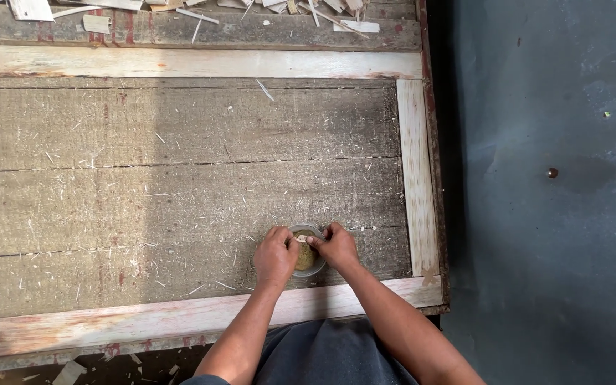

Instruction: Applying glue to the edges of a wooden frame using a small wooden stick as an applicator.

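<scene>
small round bowl (309,251) of tan-yellow paste, lower centre, on grey wooden panel (180,178) | left hand (275,255) cupped around bowl's left side | right hand (336,245) pinching a pale sliver (301,239) over it | wood scraps (180,11) top edge

weathered plank panel (180,192), grey concrete floor (550,235)

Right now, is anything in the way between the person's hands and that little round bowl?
Nothing visible is. The left hand touches the small bowl on one side, the right hand reaches over its rim, fingers meeting above the yellowish-brown stuff inside.
</scene>
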